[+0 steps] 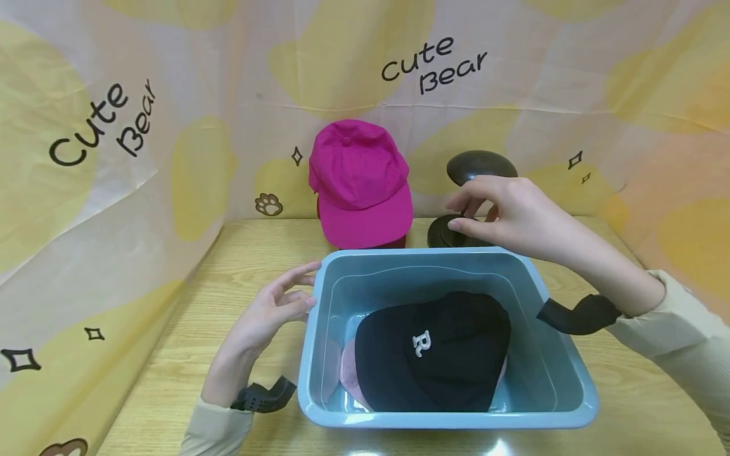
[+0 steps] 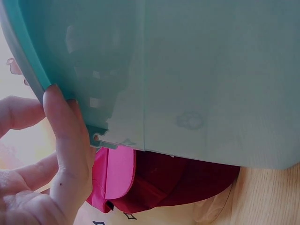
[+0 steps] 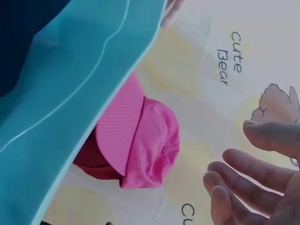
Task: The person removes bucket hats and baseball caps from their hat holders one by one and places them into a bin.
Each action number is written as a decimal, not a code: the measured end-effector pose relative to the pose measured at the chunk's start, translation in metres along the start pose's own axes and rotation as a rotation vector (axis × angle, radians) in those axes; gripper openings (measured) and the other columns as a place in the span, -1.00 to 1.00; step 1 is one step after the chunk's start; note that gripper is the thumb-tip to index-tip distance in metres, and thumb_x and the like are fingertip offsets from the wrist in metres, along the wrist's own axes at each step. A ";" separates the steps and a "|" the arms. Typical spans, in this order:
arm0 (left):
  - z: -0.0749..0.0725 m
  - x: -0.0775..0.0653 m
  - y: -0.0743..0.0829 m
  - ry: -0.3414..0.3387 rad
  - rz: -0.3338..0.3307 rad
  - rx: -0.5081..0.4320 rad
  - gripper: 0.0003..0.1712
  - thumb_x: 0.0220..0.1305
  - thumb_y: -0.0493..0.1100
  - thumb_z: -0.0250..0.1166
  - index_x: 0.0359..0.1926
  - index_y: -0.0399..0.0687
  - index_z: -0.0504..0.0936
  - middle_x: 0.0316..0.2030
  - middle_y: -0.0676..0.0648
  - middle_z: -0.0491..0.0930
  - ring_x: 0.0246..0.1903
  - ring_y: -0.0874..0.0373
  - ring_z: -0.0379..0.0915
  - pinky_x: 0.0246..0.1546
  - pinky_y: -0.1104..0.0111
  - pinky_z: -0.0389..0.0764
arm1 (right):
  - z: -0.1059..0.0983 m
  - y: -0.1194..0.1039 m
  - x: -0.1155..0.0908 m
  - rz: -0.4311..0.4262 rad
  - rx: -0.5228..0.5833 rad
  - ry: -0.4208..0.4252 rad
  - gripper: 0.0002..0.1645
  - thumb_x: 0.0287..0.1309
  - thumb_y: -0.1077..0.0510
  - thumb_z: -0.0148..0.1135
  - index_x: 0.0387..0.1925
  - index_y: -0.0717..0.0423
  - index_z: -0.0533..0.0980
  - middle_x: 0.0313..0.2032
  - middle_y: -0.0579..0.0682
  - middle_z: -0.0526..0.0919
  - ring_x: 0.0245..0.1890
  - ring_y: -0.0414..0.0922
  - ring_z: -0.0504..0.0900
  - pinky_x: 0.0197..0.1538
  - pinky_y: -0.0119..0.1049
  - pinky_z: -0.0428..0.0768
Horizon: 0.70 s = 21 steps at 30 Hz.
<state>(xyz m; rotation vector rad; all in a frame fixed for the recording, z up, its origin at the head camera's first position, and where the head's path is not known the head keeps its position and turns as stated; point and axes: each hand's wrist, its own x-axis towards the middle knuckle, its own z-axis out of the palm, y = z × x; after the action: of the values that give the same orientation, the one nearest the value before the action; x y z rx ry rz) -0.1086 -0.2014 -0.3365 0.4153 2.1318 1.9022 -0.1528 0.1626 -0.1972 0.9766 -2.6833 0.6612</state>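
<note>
Touching blue tub: left hand. Right hand before black stand.

I wore pale beige long sleeves and black curved wrist bands; my left band had small dots.

This is a draped booth, with "Cute Bear" cloth walling a wooden table on three sides

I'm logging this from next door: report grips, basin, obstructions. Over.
Left grip touching blue basin. Right grip holding nothing. Black cap inside basin, over pink item. Dark stand beyond basin, partly hidden by right grip.
</note>
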 end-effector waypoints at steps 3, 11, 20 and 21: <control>0.000 0.000 0.000 0.002 -0.005 0.001 -0.31 0.29 -0.29 0.19 0.41 -0.08 0.20 0.15 -0.25 0.32 -0.27 0.22 0.65 -0.15 0.19 0.68 | -0.001 -0.001 0.005 0.003 0.012 0.008 -0.77 0.08 0.14 0.39 -0.17 -0.02 0.62 -0.30 -0.17 0.68 -0.35 -0.28 0.60 -0.32 -0.43 0.60; 0.002 0.001 0.000 0.009 -0.011 0.009 -0.31 0.29 -0.29 0.20 0.41 -0.10 0.20 0.15 -0.24 0.32 -0.27 0.21 0.66 -0.16 0.20 0.68 | -0.004 0.002 0.019 -0.015 0.023 0.035 -0.74 0.09 0.16 0.37 -0.13 0.06 0.61 -0.24 -0.08 0.69 -0.30 -0.23 0.60 -0.31 -0.45 0.58; 0.003 0.004 -0.001 0.009 -0.004 -0.005 -0.30 0.28 -0.32 0.19 0.41 -0.12 0.19 0.13 -0.21 0.33 -0.31 0.26 0.65 -0.18 0.21 0.69 | -0.004 0.008 0.034 -0.065 0.026 0.073 -0.72 0.13 0.18 0.33 -0.09 0.11 0.60 -0.21 -0.04 0.69 -0.25 -0.22 0.60 -0.21 -0.55 0.55; 0.003 0.004 -0.001 0.009 -0.004 -0.004 -0.30 0.28 -0.32 0.19 0.41 -0.12 0.19 0.13 -0.21 0.33 -0.30 0.26 0.65 -0.18 0.21 0.69 | -0.003 0.008 0.035 -0.069 0.029 0.079 -0.72 0.13 0.18 0.33 -0.09 0.11 0.60 -0.22 -0.05 0.69 -0.25 -0.22 0.59 -0.21 -0.55 0.55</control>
<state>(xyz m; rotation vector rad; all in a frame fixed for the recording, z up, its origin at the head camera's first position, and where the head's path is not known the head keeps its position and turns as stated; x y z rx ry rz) -0.1112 -0.1973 -0.3374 0.4024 2.1329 1.9095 -0.1849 0.1502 -0.1851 1.0236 -2.5667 0.7106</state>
